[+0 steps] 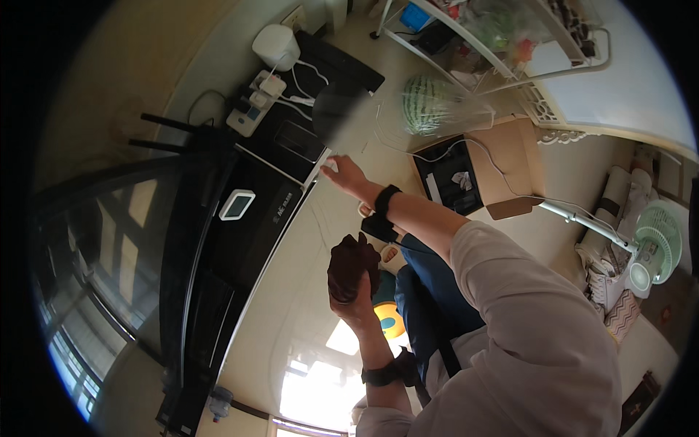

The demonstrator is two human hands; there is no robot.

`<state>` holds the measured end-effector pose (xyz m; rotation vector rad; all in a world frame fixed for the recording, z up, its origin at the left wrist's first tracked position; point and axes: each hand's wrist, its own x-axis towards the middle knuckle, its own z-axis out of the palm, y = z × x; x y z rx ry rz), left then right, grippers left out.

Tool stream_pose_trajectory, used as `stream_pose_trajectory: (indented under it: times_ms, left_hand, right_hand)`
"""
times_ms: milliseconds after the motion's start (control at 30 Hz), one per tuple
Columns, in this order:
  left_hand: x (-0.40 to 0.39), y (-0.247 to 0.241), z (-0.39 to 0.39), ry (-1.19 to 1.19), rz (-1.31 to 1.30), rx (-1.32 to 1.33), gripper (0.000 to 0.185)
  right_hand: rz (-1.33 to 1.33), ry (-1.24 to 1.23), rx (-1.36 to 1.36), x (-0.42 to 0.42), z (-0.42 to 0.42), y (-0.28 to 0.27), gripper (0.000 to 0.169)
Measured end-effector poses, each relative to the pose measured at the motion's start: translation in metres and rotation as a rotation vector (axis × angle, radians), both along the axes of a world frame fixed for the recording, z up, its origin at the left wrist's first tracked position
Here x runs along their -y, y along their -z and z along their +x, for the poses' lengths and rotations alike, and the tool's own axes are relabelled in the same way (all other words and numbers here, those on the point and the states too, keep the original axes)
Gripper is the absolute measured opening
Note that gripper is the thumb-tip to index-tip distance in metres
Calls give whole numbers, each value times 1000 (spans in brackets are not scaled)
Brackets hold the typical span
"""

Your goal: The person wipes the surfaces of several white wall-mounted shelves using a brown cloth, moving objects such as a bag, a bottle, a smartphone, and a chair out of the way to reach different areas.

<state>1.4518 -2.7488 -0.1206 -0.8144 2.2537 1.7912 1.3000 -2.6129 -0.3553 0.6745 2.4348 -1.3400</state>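
My left hand (352, 297) is closed on a bunched dark brown cloth (352, 267), held over the floor in front of my legs. My right hand (347, 173) is stretched out at the pale edge of a black cabinet (256, 229); its fingers are bent close to the cabinet's corner, and whether they grip anything cannot be made out. Both wrists wear black straps. On the cabinet top near my right hand lie a flat dark phone-like device (295, 141) and a white power strip (254, 106) with plugs. A white-framed small display (237, 205) stands farther left.
A television (120, 235) and a black router (202, 142) stand on the cabinet. Beyond my right arm are a bagged watermelon (423, 104), an open cardboard box (510, 164), a white cable along the floor, a shelf cart (491, 54) and a green fan (655, 246).
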Motion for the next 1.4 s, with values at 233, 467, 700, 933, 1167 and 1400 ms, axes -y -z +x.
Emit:
stream_pose_trajectory:
  times_ms: [233, 467, 700, 933, 1167, 1400]
  left_hand:
    - [-48, -104, 59, 847, 125, 255, 50]
    - [-184, -188, 191, 1601, 296, 55, 57]
    - [-318, -226, 348, 1965, 263, -368, 76]
    - [-466, -194, 559, 2104, 511, -37, 90]
    - [-628, -285, 728, 1942, 659, 821, 61]
    - [-793, -261, 776, 1772, 749, 364, 39]
  right_hand:
    - [-1477, 314, 424, -85, 248, -284, 76]
    - [-1489, 631, 23, -177, 497, -426, 56]
    - [-1202, 1022, -460, -248, 683, -478, 44]
    - [-919, 1421, -799, -335, 898, -477, 44]
    - [-209, 1523, -823, -479, 1055, -529, 27]
    - [-498, 1436, -1182, -634, 1087, -531, 34]
